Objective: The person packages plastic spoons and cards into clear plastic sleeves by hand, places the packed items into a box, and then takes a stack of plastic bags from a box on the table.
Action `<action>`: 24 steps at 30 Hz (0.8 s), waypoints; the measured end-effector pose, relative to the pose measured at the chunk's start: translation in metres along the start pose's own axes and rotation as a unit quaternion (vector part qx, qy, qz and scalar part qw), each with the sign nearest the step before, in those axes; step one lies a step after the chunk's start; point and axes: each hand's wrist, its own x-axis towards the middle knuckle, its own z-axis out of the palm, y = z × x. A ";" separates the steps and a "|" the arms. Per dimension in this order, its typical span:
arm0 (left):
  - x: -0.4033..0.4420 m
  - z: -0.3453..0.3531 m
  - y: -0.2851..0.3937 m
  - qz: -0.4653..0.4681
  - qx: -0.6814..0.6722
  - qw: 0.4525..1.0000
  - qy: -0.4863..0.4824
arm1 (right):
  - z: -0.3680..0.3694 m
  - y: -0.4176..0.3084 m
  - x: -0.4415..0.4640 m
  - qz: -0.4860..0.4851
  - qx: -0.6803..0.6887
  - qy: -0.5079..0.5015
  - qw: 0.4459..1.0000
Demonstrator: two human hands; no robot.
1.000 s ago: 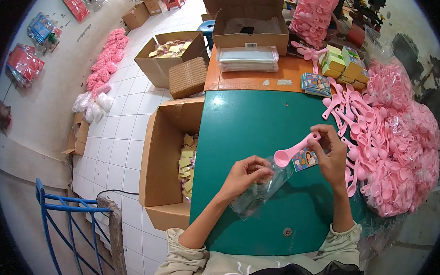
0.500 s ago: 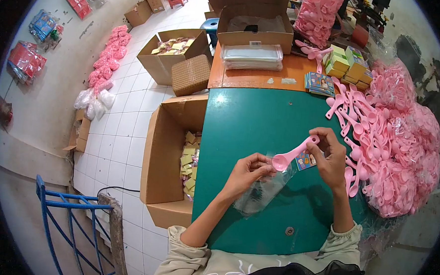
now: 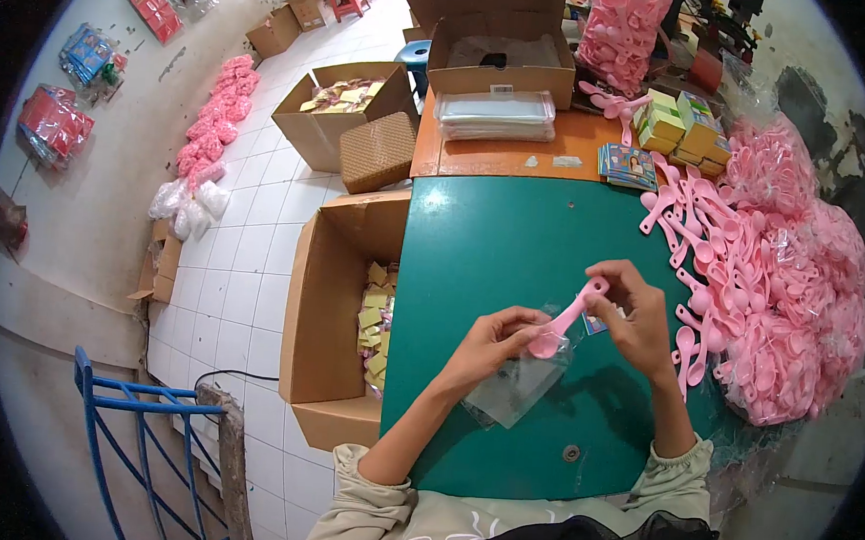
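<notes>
Over the green tabletop (image 3: pixel 493 234), my right hand (image 3: pixel 631 315) pinches the handle end of a pink spoon (image 3: pixel 569 319). The spoon slants down to the left, its bowl at the mouth of a clear plastic bag (image 3: pixel 519 387). My left hand (image 3: pixel 492 346) grips the bag near its opening, and the bag hangs down to the right of it. Partly hidden behind the right fingers is a small colourful card (image 3: pixel 596 323). Many loose pink spoons (image 3: pixel 723 236) lie at the table's right side.
Large bags of pink spoons (image 3: pixel 791 338) bulk at the right. Card stack (image 3: pixel 628 166), yellow-green boxes (image 3: pixel 660 125) and flat plastic bags (image 3: pixel 494 115) sit at the back. An open carton (image 3: pixel 327 313) with small packs stands left; a blue metal frame (image 3: pixel 147 402) is lower left.
The spoon has moved down and left with my right hand, and its bowl now overlaps the bag's opening. My left hand has stayed nearly in place.
</notes>
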 end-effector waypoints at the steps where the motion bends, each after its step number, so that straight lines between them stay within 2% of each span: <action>1: 0.000 0.001 0.000 0.007 0.011 1.000 -0.006 | 0.003 0.000 0.000 -0.001 0.010 -0.009 1.000; 5: -0.004 0.007 0.003 -0.003 -0.026 1.000 0.003 | 0.006 -0.002 -0.002 0.000 0.048 -0.007 0.999; 8: -0.005 0.002 0.003 -0.026 0.014 0.999 -0.039 | 0.004 -0.001 -0.002 -0.024 0.015 0.029 0.999; 11: -0.007 0.003 0.007 0.018 0.102 0.994 -0.023 | 0.003 -0.001 -0.004 -0.023 -0.033 -0.001 0.999; 14: -0.006 0.005 0.004 -0.008 0.033 0.999 0.016 | 0.004 0.003 -0.001 -0.107 -0.043 -0.115 0.987; 15: -0.006 0.002 0.004 -0.005 0.061 0.998 0.011 | 0.007 0.005 -0.001 -0.158 -0.115 -0.149 0.969; 17: -0.006 -0.004 0.004 -0.001 0.115 0.993 0.001 | 0.017 0.009 -0.003 -0.204 -0.118 -0.169 0.957; 18: -0.007 -0.004 0.005 0.009 0.080 0.997 0.010 | 0.019 0.010 -0.004 -0.226 -0.120 -0.178 0.950; 21: -0.010 0.001 0.012 0.021 -0.001 0.999 0.032 | -0.012 0.006 0.006 -0.126 -0.058 -0.186 0.973; 24: -0.010 0.000 0.018 0.018 -0.023 0.998 0.047 | -0.058 0.032 0.018 -0.025 -0.211 -0.164 0.963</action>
